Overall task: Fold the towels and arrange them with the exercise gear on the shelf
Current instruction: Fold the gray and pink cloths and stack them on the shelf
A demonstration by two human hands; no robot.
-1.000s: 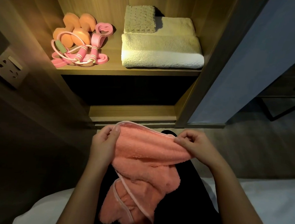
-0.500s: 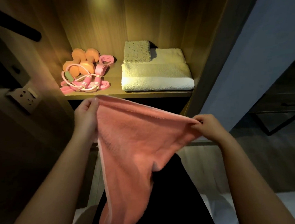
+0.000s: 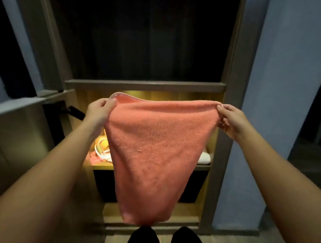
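Head view showed left hand [image 3: 99,111] and right hand [image 3: 229,119] each pinching a top corner of the towel [image 3: 154,154], judged soft, light, limp, best held by corners.

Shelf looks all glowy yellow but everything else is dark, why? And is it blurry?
Head view: warm light glows inside the shelf behind the towel, while the dark part above gets none. Same head view: the gear beside the towel is washed out and smeary, and the towel itself is fairly sharp.
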